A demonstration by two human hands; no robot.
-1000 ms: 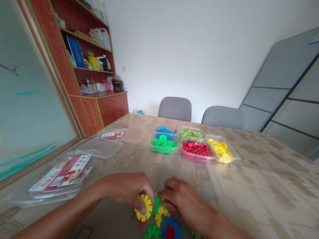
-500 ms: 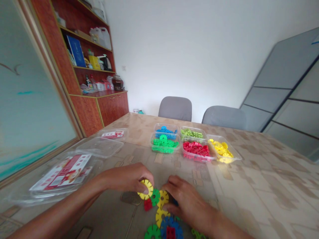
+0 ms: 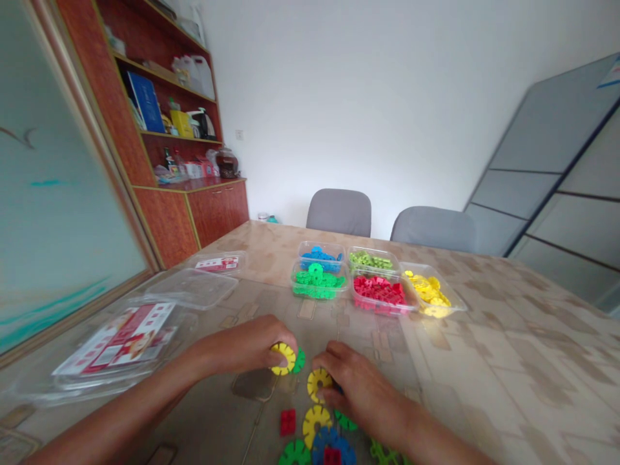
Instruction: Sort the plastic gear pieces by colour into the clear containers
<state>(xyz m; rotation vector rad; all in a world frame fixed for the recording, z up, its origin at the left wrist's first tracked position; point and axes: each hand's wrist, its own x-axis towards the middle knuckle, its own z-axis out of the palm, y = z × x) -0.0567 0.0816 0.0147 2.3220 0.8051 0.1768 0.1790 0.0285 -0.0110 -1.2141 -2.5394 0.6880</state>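
Note:
My left hand point(image 3: 264, 345) is closed, pinching a yellow notched disc point(image 3: 283, 359). A green notched disc point(image 3: 300, 360) shows just behind its right side; whether the two are joined I cannot tell. My right hand point(image 3: 356, 381) is closed on a second yellow notched disc point(image 3: 320, 385), with a bit of something dark blue partly hidden under the fingers. On the table below lie a loose red block point(image 3: 287, 422), another yellow disc point(image 3: 317, 423), a large blue disc point(image 3: 334, 447) with a red block point(image 3: 332, 456) on it, and a green disc point(image 3: 295, 452).
Ahead stand clear tubs of blue pieces point(image 3: 320, 257), green discs point(image 3: 317, 284), light-green pieces point(image 3: 371, 259), red blocks point(image 3: 380, 294) and yellow discs point(image 3: 429, 290). Clear lids point(image 3: 113, 342) lie at the left. Light-green pieces point(image 3: 385, 452) rest by my right forearm.
The green disc has come away from the yellow disc by my right hand and now sits behind my left hand's yellow disc. The loose red block appears nearer to me.

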